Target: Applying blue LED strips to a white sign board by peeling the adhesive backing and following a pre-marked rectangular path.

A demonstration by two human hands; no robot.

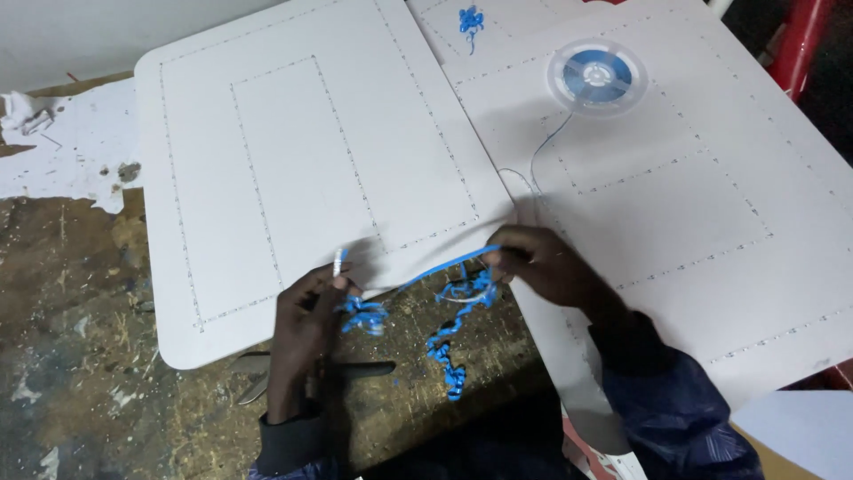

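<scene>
**Blue ribbon stretched between two hands**

We hold a blue ribbon [444,267] between our two hands, over the edge of a worn, stained worktable [80,356]. Our left hand [306,329] is closed, and its fingers pinch one end of the ribbon; a small curled bunch of ribbon sits just beside this hand. What looks like a thin white object stands up from the fingers of the left hand, but we cannot tell what it is. Our right hand [546,262] is also closed and grips the ribbon at the other end of the straight part. Below the right hand a curled tail of the same ribbon hangs down over the dark table.

From the right hand a thin blue strand runs up to a clear plastic spool [597,77], which lies flat on a white board [711,196] with dotted lines. A second white board [311,160] with dotted rectangles lies to the left, and its lower edge is just above our hands. A small curled piece of blue ribbon [470,22] lies at the top, well apart from the hands. A pair of scissors [267,373] lies on the table, partly hidden under our left wrist.
</scene>
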